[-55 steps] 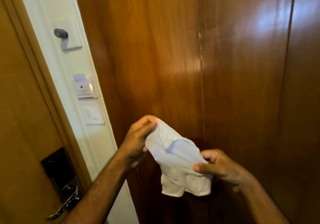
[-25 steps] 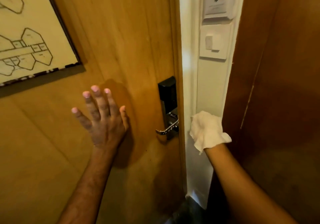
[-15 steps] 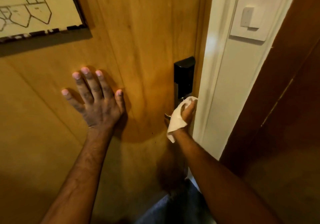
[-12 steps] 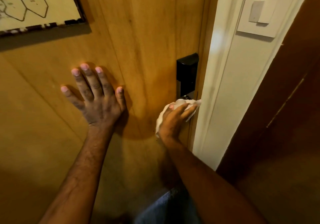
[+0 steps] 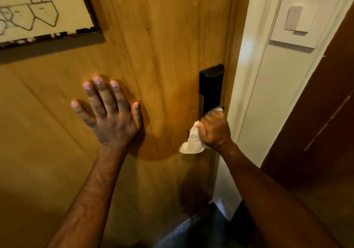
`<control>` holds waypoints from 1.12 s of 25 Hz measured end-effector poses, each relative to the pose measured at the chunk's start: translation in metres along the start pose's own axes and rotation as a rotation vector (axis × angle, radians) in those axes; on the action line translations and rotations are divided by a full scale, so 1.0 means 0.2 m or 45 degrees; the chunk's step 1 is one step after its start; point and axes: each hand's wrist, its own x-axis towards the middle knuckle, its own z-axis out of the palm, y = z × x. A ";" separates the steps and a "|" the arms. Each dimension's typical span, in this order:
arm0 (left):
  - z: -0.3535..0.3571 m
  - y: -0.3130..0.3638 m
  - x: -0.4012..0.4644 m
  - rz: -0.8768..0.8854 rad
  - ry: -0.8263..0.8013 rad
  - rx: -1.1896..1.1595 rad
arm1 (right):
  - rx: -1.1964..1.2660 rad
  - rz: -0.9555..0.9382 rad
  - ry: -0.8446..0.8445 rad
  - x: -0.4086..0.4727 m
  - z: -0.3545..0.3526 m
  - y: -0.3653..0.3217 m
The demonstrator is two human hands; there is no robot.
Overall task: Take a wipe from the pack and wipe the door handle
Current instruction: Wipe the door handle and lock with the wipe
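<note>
Wiping step in hand. Right hand (image 5: 215, 131) clenched round wipe (image 5: 192, 142), wrapped over door handle just below black lock plate (image 5: 210, 88); handle itself hidden under fist. Left hand (image 5: 110, 117) flat on door (image 5: 162, 37), fingers (image 5: 99, 92) spread, grasping nothing. Next: likely slide wipe along lever, firm pressure.

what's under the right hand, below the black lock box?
A crumpled white wipe bunches out from the closed right hand, with a sliver of metal beside it. The door handle itself is covered, so it can't be seen.
</note>
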 end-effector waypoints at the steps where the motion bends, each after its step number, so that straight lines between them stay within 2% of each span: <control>1: 0.00 0.00 0.00 0.005 0.007 0.003 | 0.129 0.251 0.021 0.00 0.02 -0.01; 2: 0.01 0.00 0.00 0.007 0.017 0.005 | 0.278 0.550 0.114 -0.01 0.03 -0.05; 5: 0.02 0.00 0.00 0.005 0.034 0.007 | 0.995 1.400 0.493 0.04 0.02 -0.28; 6: 0.02 0.00 0.00 0.012 0.033 0.013 | 1.239 1.697 0.551 0.08 0.01 -0.37; 7: 0.02 0.01 0.00 0.019 0.032 0.015 | 1.340 1.893 0.605 0.09 0.04 -0.41; 8: 0.02 0.01 0.00 0.019 0.027 0.008 | 1.368 2.020 0.561 0.12 0.03 -0.46; 10: 0.02 0.01 -0.01 0.011 0.015 -0.014 | 1.391 2.146 0.419 0.11 0.11 -0.52; 13: 0.04 0.00 -0.01 0.015 0.034 -0.005 | 1.359 2.182 0.196 0.05 0.27 -0.56; 16: 0.04 -0.02 -0.02 0.033 0.068 -0.008 | 1.641 2.369 0.132 0.10 0.11 -0.61; 17: 0.05 -0.02 -0.02 0.043 0.078 -0.010 | 1.770 2.423 0.040 0.11 0.05 -0.61; 19: 0.06 -0.02 -0.03 0.053 0.105 -0.021 | 1.921 2.370 -0.155 0.10 -0.10 -0.57; 21: 0.07 -0.03 -0.02 0.060 0.130 -0.018 | 1.990 2.207 -0.324 0.10 -0.23 -0.51; 24: 0.08 -0.02 -0.03 0.075 0.141 -0.045 | 1.896 2.121 -0.466 0.09 -0.33 -0.38; 26: 0.08 -0.02 -0.02 0.066 0.150 -0.061 | 1.862 2.276 -0.489 0.10 -0.36 -0.29; 28: 0.08 -0.03 -0.02 0.059 0.153 -0.057 | 1.757 2.426 -0.410 0.10 -0.34 -0.21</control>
